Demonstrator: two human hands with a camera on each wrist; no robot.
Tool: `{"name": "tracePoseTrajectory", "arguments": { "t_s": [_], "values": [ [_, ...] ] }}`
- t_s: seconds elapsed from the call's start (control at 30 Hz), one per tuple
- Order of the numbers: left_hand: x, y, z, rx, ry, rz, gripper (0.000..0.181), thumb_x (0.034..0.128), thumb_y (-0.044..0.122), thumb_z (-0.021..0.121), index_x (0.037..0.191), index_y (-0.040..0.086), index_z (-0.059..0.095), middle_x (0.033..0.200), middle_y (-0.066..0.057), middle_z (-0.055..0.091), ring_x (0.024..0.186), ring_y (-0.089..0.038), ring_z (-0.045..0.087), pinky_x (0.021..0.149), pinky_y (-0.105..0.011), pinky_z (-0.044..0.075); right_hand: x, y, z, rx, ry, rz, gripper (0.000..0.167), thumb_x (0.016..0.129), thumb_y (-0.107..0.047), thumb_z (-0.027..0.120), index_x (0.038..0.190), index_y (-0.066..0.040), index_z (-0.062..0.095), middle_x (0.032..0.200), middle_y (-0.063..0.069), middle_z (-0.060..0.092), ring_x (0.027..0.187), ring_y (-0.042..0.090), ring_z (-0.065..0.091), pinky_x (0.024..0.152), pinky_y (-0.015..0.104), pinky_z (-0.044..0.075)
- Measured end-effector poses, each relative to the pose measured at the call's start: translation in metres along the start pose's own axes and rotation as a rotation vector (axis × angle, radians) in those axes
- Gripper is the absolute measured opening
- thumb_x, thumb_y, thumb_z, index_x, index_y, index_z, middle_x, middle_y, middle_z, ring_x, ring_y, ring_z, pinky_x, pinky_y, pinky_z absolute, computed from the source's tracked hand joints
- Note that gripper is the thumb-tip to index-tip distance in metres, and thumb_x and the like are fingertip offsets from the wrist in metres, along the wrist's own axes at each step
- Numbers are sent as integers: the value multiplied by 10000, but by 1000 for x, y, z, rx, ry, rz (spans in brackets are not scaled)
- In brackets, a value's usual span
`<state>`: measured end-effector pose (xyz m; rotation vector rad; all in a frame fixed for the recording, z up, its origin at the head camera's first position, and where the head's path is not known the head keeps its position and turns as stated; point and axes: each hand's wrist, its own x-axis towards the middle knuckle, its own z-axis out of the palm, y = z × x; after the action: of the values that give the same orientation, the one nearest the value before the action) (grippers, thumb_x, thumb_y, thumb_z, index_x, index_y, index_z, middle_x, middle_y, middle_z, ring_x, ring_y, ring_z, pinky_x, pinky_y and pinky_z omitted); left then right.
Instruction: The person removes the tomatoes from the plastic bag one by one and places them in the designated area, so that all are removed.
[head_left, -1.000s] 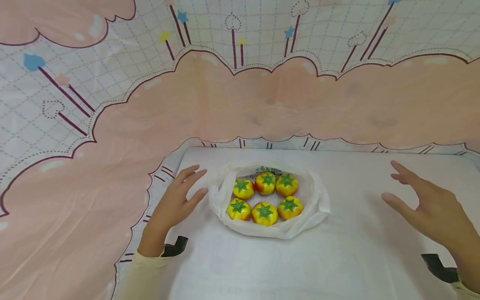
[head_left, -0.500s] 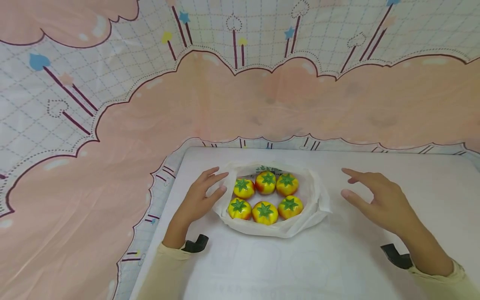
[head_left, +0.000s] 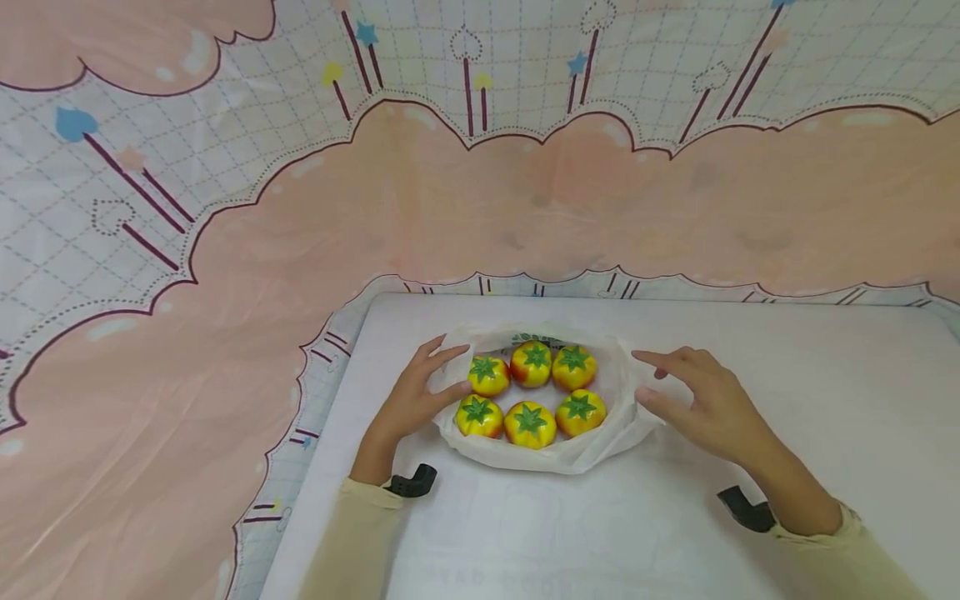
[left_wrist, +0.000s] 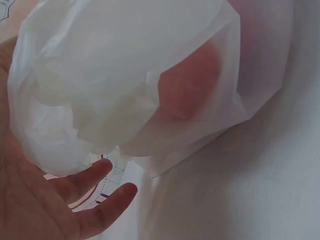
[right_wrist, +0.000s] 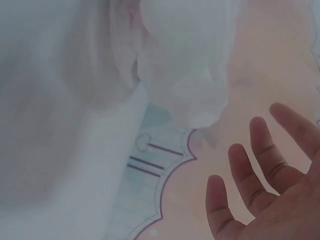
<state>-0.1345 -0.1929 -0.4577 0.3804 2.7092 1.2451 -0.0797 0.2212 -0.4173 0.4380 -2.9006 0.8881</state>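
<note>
A white plastic bag [head_left: 517, 461] stands with its mouth spread wide on the white table. Inside it sit several shiny yellow-and-red fruits [head_left: 530, 426] with green star-shaped tops. My left hand [head_left: 415, 398] is at the bag's left rim, thumb and fingertips reaching over it, loosely spread. In the left wrist view the bag [left_wrist: 110, 65] covers part of that hand [left_wrist: 40, 205]. At the right rim, my right hand [head_left: 705, 404] holds its thumb and fingers apart. The right wrist view shows its extended fingers [right_wrist: 241, 167] apart from the bag [right_wrist: 185, 65].
The white tabletop [head_left: 825, 375] extends around the bag, mostly to the right and front. Behind it and at the left hangs a pink and white patterned cloth [head_left: 525, 208]. A black strap piece [head_left: 412, 481] sits at the left wrist, another [head_left: 747, 510] at the right.
Both hands have moved inward to the bag, the left hand to the right and the right hand farther to the left. The bag's left edge has shifted slightly inward; the fruits stay in place.
</note>
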Motion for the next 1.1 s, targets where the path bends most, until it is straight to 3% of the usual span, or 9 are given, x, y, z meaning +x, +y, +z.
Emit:
{"name": "tracePoseTrajectory", "arguments": {
  "t_s": [0.2, 0.53, 0.73, 0.9, 1.1],
  "values": [
    [5, -6, 2, -56, -20, -35, 611, 886, 367, 781, 1455, 272, 579, 1666, -105, 289, 1517, -425, 312, 1165, -696, 305, 4, -4, 8, 30, -40, -4, 546, 933, -477, 707, 1419, -244, 623, 1072, 36, 637, 1040, 247, 541, 738, 342, 475],
    [5, -8, -6, -15, -49, -49, 620, 855, 120, 674, 1454, 255, 584, 1657, -104, 315, 1428, -396, 453, 1146, -666, 369, 7, -13, 22, 104, -101, 11, 566, 902, -455, 750, 1416, -256, 621, 1144, 48, 654, 1040, 233, 609, 788, 394, 590],
    [3, -6, -8, -2, -50, -46, 622, 892, 149, 674, 1492, 256, 546, 1629, -123, 350, 1385, -383, 488, 1154, -662, 365, 14, -13, 34, 111, -126, -1, 570, 917, -450, 738, 1415, -197, 624, 1223, 56, 670, 1047, 221, 602, 814, 400, 585],
    [3, -6, -6, 6, -71, -72, 671, 889, 230, 730, 1518, 293, 508, 1488, -142, 445, 1342, -371, 489, 1137, -608, 423, 22, -12, 43, 91, -130, -16, 564, 924, -469, 724, 1400, -179, 634, 1187, 53, 676, 965, 186, 580, 749, 322, 538],
    [5, -8, -1, 7, -87, -77, 732, 870, 258, 785, 1535, 303, 482, 1224, -133, 470, 1101, -294, 521, 991, -443, 565, 33, -7, 47, 78, -128, -26, 570, 936, -465, 707, 1417, -171, 622, 1111, 53, 670, 891, 171, 549, 688, 274, 475]
  ]
}}
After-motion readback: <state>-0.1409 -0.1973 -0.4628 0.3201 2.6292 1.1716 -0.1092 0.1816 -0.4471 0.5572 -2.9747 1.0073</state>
